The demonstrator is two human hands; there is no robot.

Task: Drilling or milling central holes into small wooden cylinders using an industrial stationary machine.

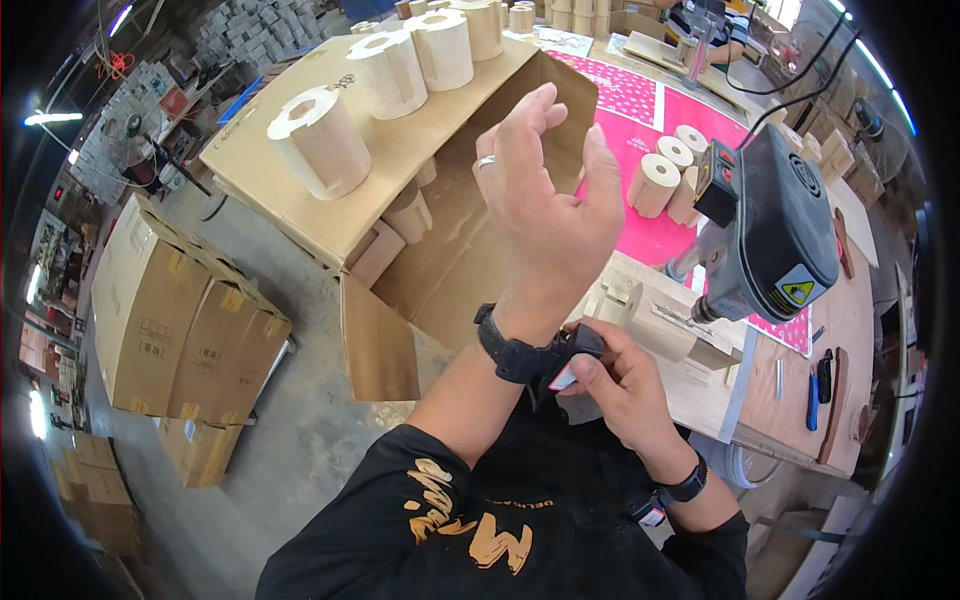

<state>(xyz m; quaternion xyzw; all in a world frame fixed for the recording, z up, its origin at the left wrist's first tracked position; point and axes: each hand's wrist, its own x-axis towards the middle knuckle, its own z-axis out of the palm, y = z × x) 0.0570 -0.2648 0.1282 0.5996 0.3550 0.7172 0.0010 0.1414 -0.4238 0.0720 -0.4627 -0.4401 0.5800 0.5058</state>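
My left hand (555, 205) is raised palm-side up in front of me, fingers loosely bent and apart, with nothing in it. A ring sits on one finger. Around my left wrist is a black strap (512, 350) carrying a small black device (581, 346). My right hand (632, 398) grips that device between thumb and fingers. Another black wrist strap (688, 480) with a small device is on my right arm. Just beyond my right hand, a pale wooden cylinder (655, 328) lies on its side in a wooden holder, close to the drill chuck (703, 309).
A dark drill press (785, 225) stands at the right. Several wooden cylinders (654, 182) stand on the pink sheet (640, 110); more stand on the cardboard box (270, 185). Pliers-like blue-handled tools (813, 398) lie on the bench. Stacked cartons (190, 330) are at left. Another person's arm (725, 50) shows far off.
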